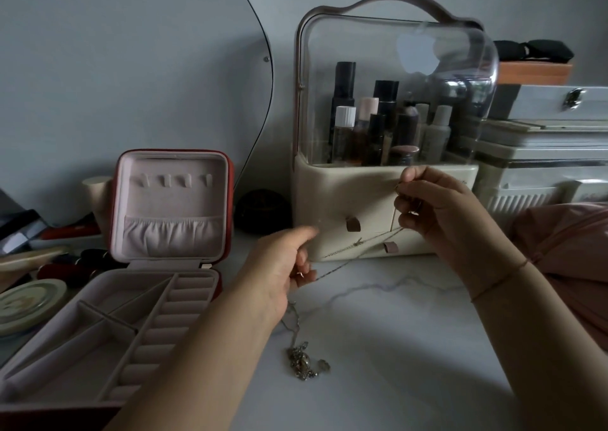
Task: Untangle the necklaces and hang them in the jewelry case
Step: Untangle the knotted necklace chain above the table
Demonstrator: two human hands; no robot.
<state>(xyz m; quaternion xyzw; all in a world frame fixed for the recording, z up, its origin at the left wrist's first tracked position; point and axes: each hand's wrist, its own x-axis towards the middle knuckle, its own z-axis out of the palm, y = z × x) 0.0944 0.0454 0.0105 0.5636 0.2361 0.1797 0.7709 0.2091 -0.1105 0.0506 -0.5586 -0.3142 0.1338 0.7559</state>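
Right of the open jewelry case (171,197), left hand (286,266) and right hand (437,210) each pinch the necklaces (358,243), stretched taut (knot midway). Limp, light, kink-prone; I'd grip beside the knot.

Person's arms, head view. The left hand (283,266) and right hand (437,210) were bare. The left forearm (214,348) and right forearm (543,332) were uncovered as far as the lower edge of the frame. A thin reddish cord bracelet (500,282), a single strand, circled the right wrist. The right thumbnail was short. A small glint on a left finger was too small to identify.
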